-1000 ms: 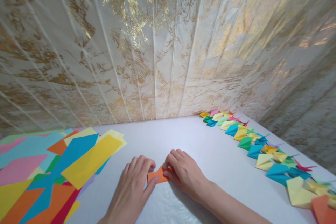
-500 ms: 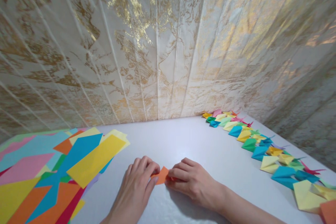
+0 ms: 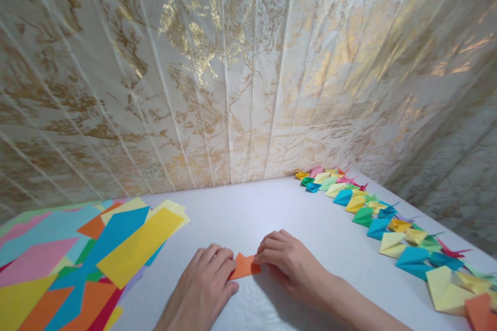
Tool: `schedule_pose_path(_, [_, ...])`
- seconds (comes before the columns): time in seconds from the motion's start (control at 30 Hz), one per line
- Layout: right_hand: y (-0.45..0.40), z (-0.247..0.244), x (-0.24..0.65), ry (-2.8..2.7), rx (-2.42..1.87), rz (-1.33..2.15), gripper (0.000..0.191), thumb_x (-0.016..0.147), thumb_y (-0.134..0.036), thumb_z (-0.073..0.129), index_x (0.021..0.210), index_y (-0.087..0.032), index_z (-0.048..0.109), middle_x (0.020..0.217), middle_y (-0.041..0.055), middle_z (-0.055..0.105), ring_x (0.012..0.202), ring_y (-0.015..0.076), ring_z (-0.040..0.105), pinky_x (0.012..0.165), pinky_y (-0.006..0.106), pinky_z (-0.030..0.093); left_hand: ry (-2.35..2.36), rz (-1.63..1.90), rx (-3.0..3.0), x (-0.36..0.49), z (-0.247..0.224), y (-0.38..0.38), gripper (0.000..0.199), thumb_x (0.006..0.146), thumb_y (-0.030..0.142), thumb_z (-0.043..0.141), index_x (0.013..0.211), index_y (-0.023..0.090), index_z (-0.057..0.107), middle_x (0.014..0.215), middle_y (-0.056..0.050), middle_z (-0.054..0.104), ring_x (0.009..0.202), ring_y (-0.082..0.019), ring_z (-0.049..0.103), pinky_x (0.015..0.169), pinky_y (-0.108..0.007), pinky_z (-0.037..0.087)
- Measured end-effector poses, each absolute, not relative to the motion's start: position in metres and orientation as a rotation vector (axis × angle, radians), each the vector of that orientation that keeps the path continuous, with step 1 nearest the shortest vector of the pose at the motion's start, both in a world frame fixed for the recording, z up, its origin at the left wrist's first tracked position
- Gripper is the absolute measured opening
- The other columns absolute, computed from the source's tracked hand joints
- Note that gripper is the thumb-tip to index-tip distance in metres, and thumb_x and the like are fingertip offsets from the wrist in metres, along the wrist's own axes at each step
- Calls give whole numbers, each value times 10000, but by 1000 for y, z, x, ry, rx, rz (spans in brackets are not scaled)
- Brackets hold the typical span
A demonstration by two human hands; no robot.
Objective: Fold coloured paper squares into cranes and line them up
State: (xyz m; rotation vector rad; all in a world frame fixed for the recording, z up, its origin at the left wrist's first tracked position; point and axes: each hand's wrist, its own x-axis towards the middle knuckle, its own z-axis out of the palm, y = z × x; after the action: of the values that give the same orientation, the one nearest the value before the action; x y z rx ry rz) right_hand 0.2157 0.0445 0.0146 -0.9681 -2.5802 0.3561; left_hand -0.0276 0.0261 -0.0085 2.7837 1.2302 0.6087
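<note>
A small folded piece of orange paper (image 3: 245, 267) lies on the white table between my two hands, with a pointed peak along its far edge. My left hand (image 3: 207, 282) is closed over the paper's left end, fingers curled and thumb at its near edge. At the right end, my right hand (image 3: 288, 261) pinches the paper's corner between thumb and fingertips. Part of the paper's left end is hidden under my left fingers.
Sheets of coloured paper, a yellow one (image 3: 142, 248) on top, lie spread at the left. Rows of folded paper cranes (image 3: 413, 264) line the table's right side. The white table (image 3: 233, 212) meets a gold-patterned curtain (image 3: 194, 88) at the back.
My right hand has shifted slightly right and up, uncovering more of the orange paper. My left fingers now lie further over its left end. The whole view has tilted a little.
</note>
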Motion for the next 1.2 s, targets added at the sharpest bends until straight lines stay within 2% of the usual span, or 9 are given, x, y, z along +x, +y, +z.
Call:
schedule_pose_path(0.17, [48, 33, 189, -2786, -1149, 232, 84, 853, -199, 636, 928, -200, 674, 929, 36, 731, 908, 207, 606, 789, 338, 368, 1231, 605, 3042, -21, -11, 30, 190, 848, -2, 615, 856, 188, 627, 828, -11, 658, 740, -228, 550, 676, -355, 374])
schedule_pose_path(0.27, [47, 37, 177, -2881, -1219, 158, 103, 894, -281, 628, 917, -187, 664, 953, 53, 724, 897, 214, 612, 789, 347, 370, 1217, 685, 3114, -17, -10, 32, 200, 805, -12, 617, 811, 188, 613, 793, -12, 644, 715, -226, 536, 668, -356, 353])
schedule_pose_path(0.5, [48, 39, 170, -2936, -1299, 156, 113, 911, -288, 634, 944, -193, 685, 1009, 57, 709, 910, 213, 641, 786, 336, 398, 1157, 767, 3242, -14, -15, 35, 171, 826, 24, 566, 781, 180, 620, 732, -11, 627, 694, -219, 520, 725, -374, 350])
schedule_pose_path(0.63, [50, 40, 167, -2934, -1296, 115, 163, 916, -328, 638, 892, -179, 701, 946, 70, 722, 865, 218, 661, 749, 333, 415, 1151, 744, 3297, -13, -13, 33, 251, 854, -6, 479, 773, 187, 617, 707, -18, 622, 672, -214, 520, 728, -376, 361])
schedule_pose_path(0.77, [53, 35, 161, -2916, -1286, 51, 152, 921, -266, 619, 839, -176, 710, 875, 71, 731, 795, 213, 678, 700, 325, 425, 1204, 677, 3329, -11, -2, 32, 296, 848, -43, 445, 753, 197, 591, 703, -16, 620, 669, -210, 549, 737, -373, 381])
schedule_pose_path(0.87, [54, 29, 159, -2850, -1323, 56, 152, 911, -229, 597, 825, -167, 706, 852, 82, 736, 769, 221, 690, 690, 319, 435, 1233, 804, 3289, -10, 6, 33, 321, 876, -42, 414, 727, 206, 551, 672, 1, 598, 649, -201, 554, 763, -378, 394])
schedule_pose_path(0.97, [54, 27, 160, -2720, -1357, 146, 89, 847, -194, 605, 852, -169, 690, 858, 83, 744, 736, 217, 693, 667, 294, 431, 1214, 1013, 3155, -9, 14, 32, 249, 932, 18, 428, 849, 215, 555, 810, -10, 660, 785, -212, 620, 843, -384, 416])
schedule_pose_path(1.07, [52, 29, 163, -2505, -1344, 375, 154, 796, -133, 580, 901, -196, 673, 792, 27, 742, 663, 173, 666, 616, 237, 399, 1374, 1221, 2764, -6, 16, 28, 120, 969, 228, 517, 1088, 235, 505, 1050, -61, 662, 963, -239, 647, 844, -369, 474])
schedule_pose_path(1.2, [51, 22, 164, -2207, -1260, 662, 187, 807, -129, 537, 925, -207, 659, 638, -33, 654, 532, 124, 551, 564, 191, 367, 1570, 1153, 1983, 0, 2, 22, 296, 962, 456, 485, 1161, 256, 396, 772, 47, 592, 641, -181, 627, 621, -296, 512])
